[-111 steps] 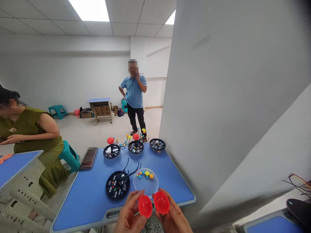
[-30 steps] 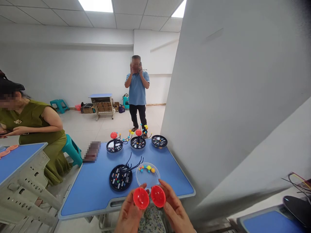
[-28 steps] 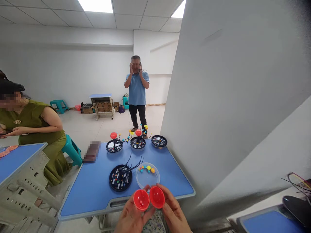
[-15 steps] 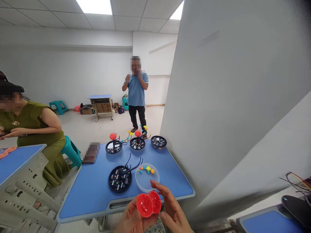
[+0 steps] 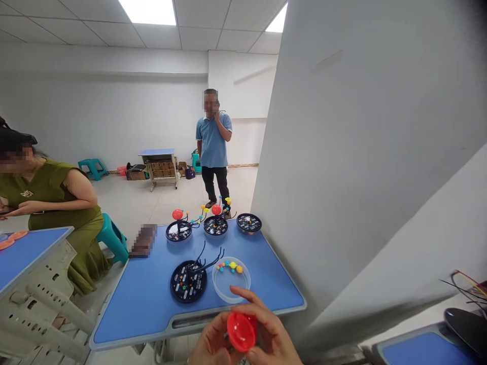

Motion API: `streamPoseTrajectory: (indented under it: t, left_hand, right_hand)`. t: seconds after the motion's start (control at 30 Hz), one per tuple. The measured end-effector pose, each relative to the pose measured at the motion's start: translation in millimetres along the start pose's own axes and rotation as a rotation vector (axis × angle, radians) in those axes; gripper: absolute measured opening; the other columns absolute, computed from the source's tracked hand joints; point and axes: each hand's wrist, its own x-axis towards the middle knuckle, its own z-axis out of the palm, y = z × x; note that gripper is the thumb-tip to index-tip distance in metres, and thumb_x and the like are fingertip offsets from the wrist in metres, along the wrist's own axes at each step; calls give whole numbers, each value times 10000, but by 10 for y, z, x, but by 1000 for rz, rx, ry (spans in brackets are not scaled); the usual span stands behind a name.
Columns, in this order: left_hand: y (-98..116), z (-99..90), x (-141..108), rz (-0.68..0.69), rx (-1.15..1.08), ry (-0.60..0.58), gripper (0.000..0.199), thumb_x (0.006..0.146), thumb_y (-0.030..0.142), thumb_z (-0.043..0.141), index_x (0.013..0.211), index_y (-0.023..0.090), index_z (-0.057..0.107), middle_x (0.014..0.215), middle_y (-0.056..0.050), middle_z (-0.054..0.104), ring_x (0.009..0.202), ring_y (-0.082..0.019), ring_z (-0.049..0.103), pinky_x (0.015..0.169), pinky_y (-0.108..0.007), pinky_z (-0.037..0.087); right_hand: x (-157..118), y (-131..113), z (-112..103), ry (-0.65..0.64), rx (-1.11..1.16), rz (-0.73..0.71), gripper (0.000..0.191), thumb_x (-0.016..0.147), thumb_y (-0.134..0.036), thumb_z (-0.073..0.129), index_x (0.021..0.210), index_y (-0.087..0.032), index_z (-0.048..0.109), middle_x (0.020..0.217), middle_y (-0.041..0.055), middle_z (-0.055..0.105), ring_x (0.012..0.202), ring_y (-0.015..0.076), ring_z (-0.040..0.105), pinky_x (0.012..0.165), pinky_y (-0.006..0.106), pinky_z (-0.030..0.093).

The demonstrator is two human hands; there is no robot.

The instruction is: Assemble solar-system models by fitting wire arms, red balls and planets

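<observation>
Two red plastic half-spheres (image 5: 241, 332) sit pressed together at the front edge of the blue table, the hollow of one facing me. My left hand (image 5: 211, 344) grips them from below, and my right hand (image 5: 268, 337) wraps their other side. Just beyond my fingers lies a clear round plastic dish (image 5: 231, 280) holding small coloured beads. To its left is a round black base (image 5: 186, 284) with thin black wire arms. Further back stand two similar bases with red balls on wires (image 5: 178, 230) (image 5: 215, 226), and a third black disc (image 5: 248, 223).
The blue table (image 5: 125, 317) has a pale rim, and a pixelated object (image 5: 143, 241) sits at its back left corner. A person (image 5: 212, 147) stands beyond it, another sits at left (image 5: 49, 203), and a pale wall (image 5: 342, 152) rises right.
The two red half-spheres, held side by side a second ago, are now pressed together. Both hands have closed in around them, and they sit slightly lower and to the right.
</observation>
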Motion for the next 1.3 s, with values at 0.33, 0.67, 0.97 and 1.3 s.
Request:
streamPoseTrajectory:
  t: [0.33,0.67,0.97,1.3]
  left_hand:
    - [-27,57,20,79,160,165,330,692,353,771,950,243,597,1025,-53,648,758,-148,595,720,-316,495]
    - [53,-61,-65,184,362,186,465,692,390,759,1119,262,627,1008,-79,668,781,-183,604,696,-294,472]
    - [48,-60,-70,129,411,152,613,687,402,762,1243,211,589,910,-105,700,790,-193,600,734,-287,458]
    - [36,-63,-78,197,469,183,517,715,393,743,1186,253,581,1088,-109,663,916,-214,644,828,-308,477]
  right_hand:
    - [-201,-58,-186,183,168,141,552,765,-465,669,1277,-318,527,1275,119,594,1104,303,593,964,439,449]
    - [-219,88,-67,151,128,94,380,754,-392,703,1110,-309,598,1129,77,626,975,239,620,847,324,512]
    - [-263,178,-63,177,120,169,379,839,-446,584,1204,-343,591,1228,65,628,1110,253,585,988,374,443]
    - [-227,165,16,163,164,129,381,837,-428,601,1207,-341,566,1194,78,642,1047,215,625,891,313,508]
